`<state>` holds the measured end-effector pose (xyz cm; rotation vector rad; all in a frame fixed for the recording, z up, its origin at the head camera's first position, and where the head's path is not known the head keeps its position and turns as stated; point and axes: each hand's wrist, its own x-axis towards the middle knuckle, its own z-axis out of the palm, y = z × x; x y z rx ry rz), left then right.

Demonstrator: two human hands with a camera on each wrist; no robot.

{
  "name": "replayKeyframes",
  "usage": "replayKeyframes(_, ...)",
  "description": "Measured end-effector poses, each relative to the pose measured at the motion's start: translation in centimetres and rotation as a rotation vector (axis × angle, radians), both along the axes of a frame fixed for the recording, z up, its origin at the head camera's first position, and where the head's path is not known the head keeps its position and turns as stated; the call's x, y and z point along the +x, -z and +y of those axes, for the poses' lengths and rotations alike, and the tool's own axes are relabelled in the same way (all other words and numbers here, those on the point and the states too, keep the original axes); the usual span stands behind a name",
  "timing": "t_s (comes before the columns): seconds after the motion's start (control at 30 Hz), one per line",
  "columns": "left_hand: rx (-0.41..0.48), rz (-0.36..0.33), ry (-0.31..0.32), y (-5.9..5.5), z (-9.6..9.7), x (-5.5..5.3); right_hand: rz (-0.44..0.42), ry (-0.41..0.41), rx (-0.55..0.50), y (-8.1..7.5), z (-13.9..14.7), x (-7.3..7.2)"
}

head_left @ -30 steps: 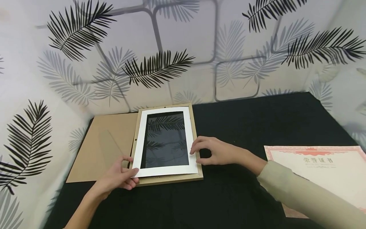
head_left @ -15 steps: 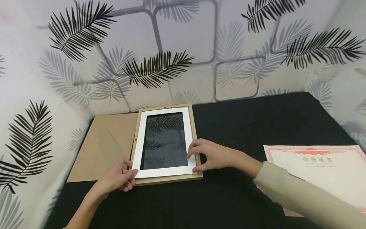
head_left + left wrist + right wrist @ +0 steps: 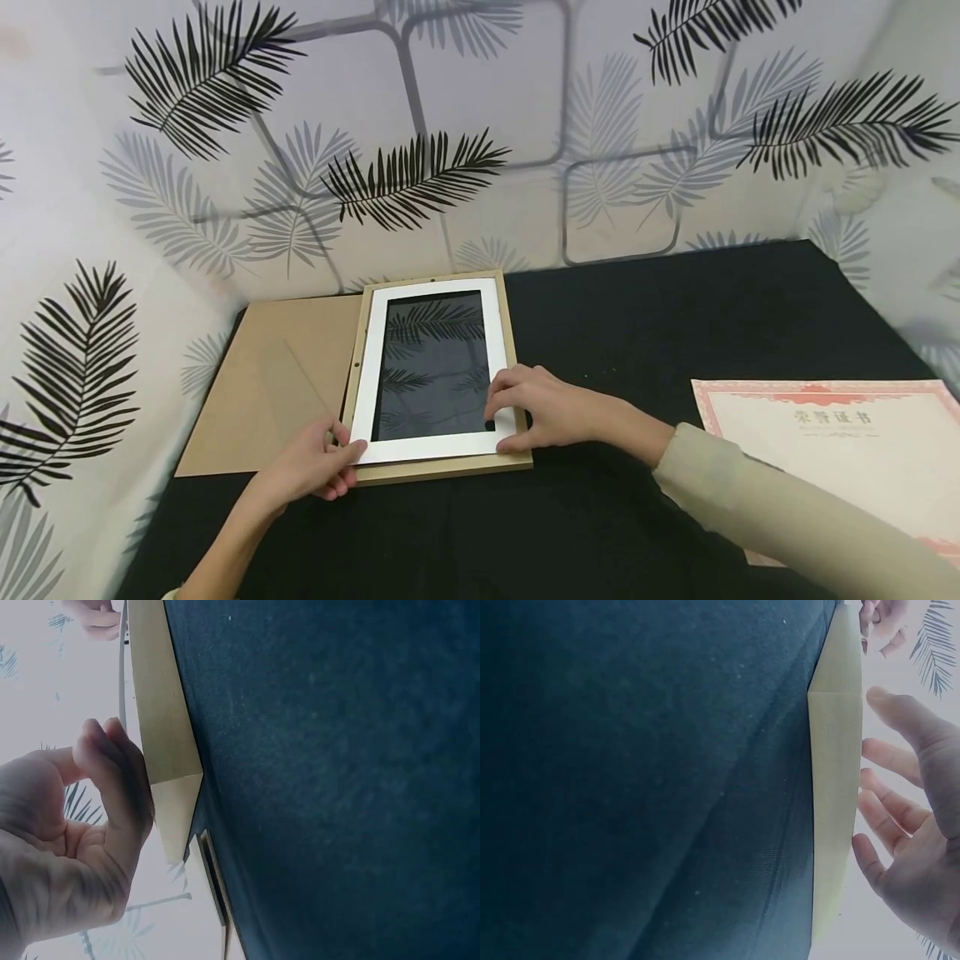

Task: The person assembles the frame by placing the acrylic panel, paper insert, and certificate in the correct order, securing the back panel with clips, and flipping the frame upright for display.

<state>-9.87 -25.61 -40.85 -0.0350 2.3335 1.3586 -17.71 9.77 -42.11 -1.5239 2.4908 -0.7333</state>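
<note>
A white picture mat (image 3: 431, 450) with a rectangular window lies over the wooden picture frame (image 3: 450, 475); its front edge stops short of the frame's front bar. Dark glossy glazing (image 3: 431, 367) shows through the window. At the mat's front left corner my left hand (image 3: 307, 467) pinches the border, thumb on top. My right hand (image 3: 551, 408) rests at the front right corner, thumb on the mat and fingertips by the window's edge. In the right wrist view, the fingers (image 3: 889, 814) are spread along the frame's side.
A brown backing board (image 3: 240, 400) lies flat left of the frame. A certificate (image 3: 847, 467) with a red border lies at the right, partly under the right sleeve (image 3: 787, 508). Black cloth (image 3: 600, 517) covers the table, and a leaf-patterned curtain (image 3: 510, 100) stands behind.
My right hand has moved slightly left and onto the mat's front right corner, its thumb now on the mat. The mat has shifted a little; the left hand stays at its corner.
</note>
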Motion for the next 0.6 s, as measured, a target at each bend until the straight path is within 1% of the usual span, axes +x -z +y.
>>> replayKeyframes(0.1,-0.060,0.031,0.008,-0.1,0.0,0.0,-0.006,-0.005,0.001,-0.1,-0.1,-0.1)
replayKeyframes(0.17,-0.117,0.065,0.019,-0.2,0.1,0.0,-0.011,-0.011,-0.005,-0.2,0.0,-0.2)
replayKeyframes(0.27,-0.225,0.161,0.044,-0.1,-0.1,-0.1,-0.020,-0.017,-0.021,-0.2,0.1,-0.3)
replayKeyframes(0.37,-0.289,0.260,0.039,0.1,-0.4,-0.1,-0.033,-0.009,-0.036,-0.1,0.4,-0.6)
replayKeyframes(0.43,-0.290,0.304,0.026,0.2,-0.7,-0.2,-0.052,0.009,-0.040,0.0,0.7,-0.8)
replayKeyframes(0.5,-0.275,0.313,0.010,0.2,-0.9,-0.2,-0.075,0.032,-0.039,0.1,1.1,-0.9)
replayKeyframes(0.6,-0.281,0.324,0.004,0.4,-1.0,-0.2,-0.106,0.061,-0.042,0.1,2.0,-1.2)
